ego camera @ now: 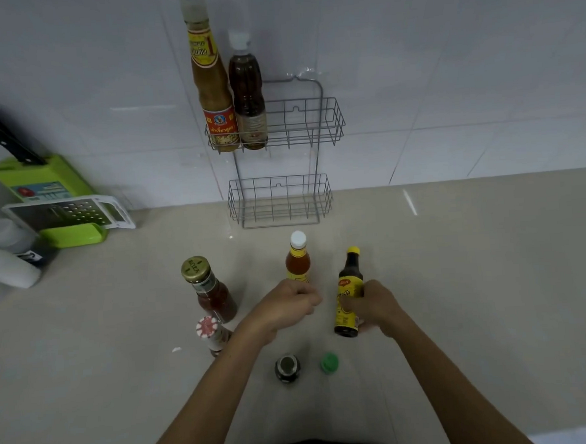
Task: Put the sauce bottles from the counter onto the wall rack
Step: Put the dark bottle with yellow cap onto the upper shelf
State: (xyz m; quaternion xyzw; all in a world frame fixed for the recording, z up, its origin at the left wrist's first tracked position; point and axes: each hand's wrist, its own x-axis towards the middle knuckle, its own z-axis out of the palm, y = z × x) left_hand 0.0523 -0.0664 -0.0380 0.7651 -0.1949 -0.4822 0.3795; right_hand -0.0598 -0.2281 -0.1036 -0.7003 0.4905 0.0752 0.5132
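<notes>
Beige stone counter [460,280] runs up to a white tiled wall [446,58], where a grey wire wall rack [323,117] with two baskets hangs. In the left end of the upper basket stand a tall amber sauce bottle with a red and yellow label [212,89] and, touching it on the right, a slimmer dark brown bottle with a white cap [246,94]. The lower basket [280,200] holds nothing.

The right hand [375,304] has its grip wrapped around a dark bottle with a yellow cap and yellow label [349,287], which tilts slightly; whether its base rests on the counter I cannot tell. The left hand [286,306] is curled into a loose fist, holding nothing, in front of an orange sauce bottle with a white cap [298,259].

Left of it stands a red sauce bottle with a gold lid [208,288]. Nearer the person are a small bottle with a red and white cap [211,333], partly hidden by the left forearm, a dark bottle seen from above [287,368] and a green-capped bottle [329,362].

At far left lie a green grater box [60,198], a black-handled tool [1,133] and white containers [5,253].
</notes>
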